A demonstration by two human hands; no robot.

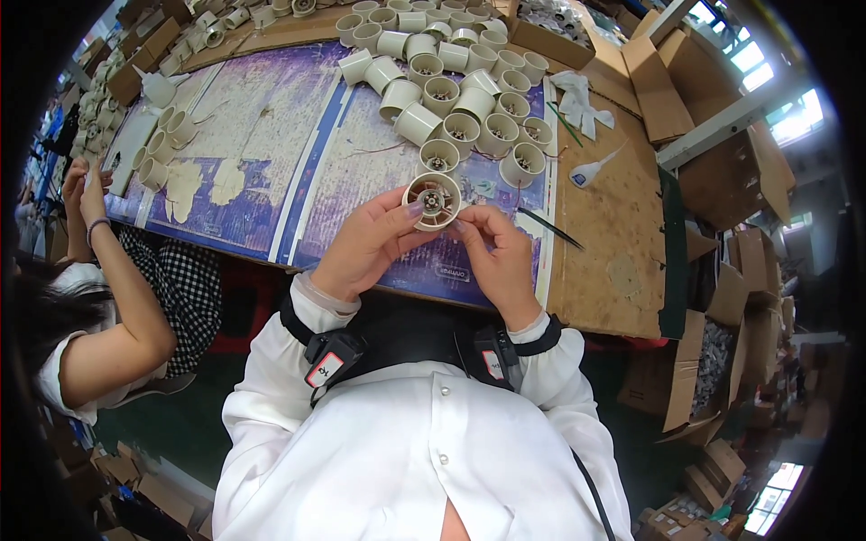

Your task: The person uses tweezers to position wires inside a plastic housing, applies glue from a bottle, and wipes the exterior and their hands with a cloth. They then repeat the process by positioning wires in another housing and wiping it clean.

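A round cream plastic housing (445,224) with a metal hub and copper-coloured parts inside is held above the table's near edge, its open end facing up at me. My left hand (377,236) grips it from the left, thumb against the wall near the rim. At its lower right side, my right hand (498,259) is closed, thumb and index fingertips pinched together right against the housing. Whether a thin wire lies between those fingertips I cannot make out. Just beyond stand similar cream housings (439,156), several with metal parts showing inside.
A white glue bottle (586,173) and a black cable (552,229) lie to the right, near a crumpled white glove (582,104). Cardboard boxes (722,361) crowd the right side. At the left a co-worker (117,316) sits beside more housings (155,171) and a white squeeze bottle (159,89).
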